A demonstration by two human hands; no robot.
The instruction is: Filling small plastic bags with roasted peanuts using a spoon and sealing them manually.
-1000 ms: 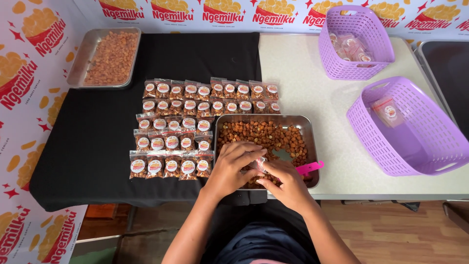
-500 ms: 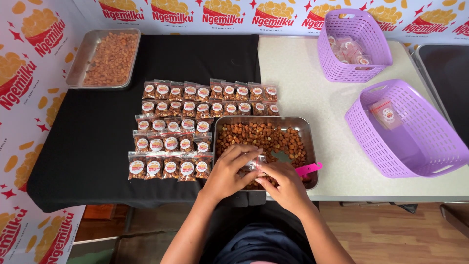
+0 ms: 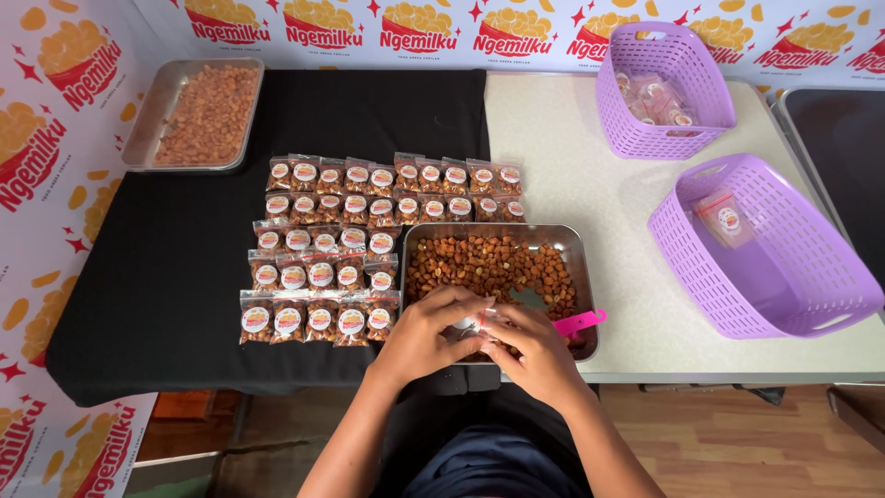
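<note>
Head view: the fingers (image 3: 470, 312) of the left hand (image 3: 426, 332) and right hand (image 3: 533, 346) pinch together on a small clear plastic packet with a round label (image 3: 472, 322), held just above the near edge of the rectangular steel tray of brown roasted nuts (image 3: 491, 265). Compared with a second ago, both hands have closed tighter over the packet, which looks like sealing. A pink plastic scoop (image 3: 580, 321) lies beside the right hand; rows of filled labelled packets (image 3: 355, 242) sit left on the black-clothed counter (image 3: 175, 267), two lilac slotted baskets (image 3: 765, 244) right.
</note>
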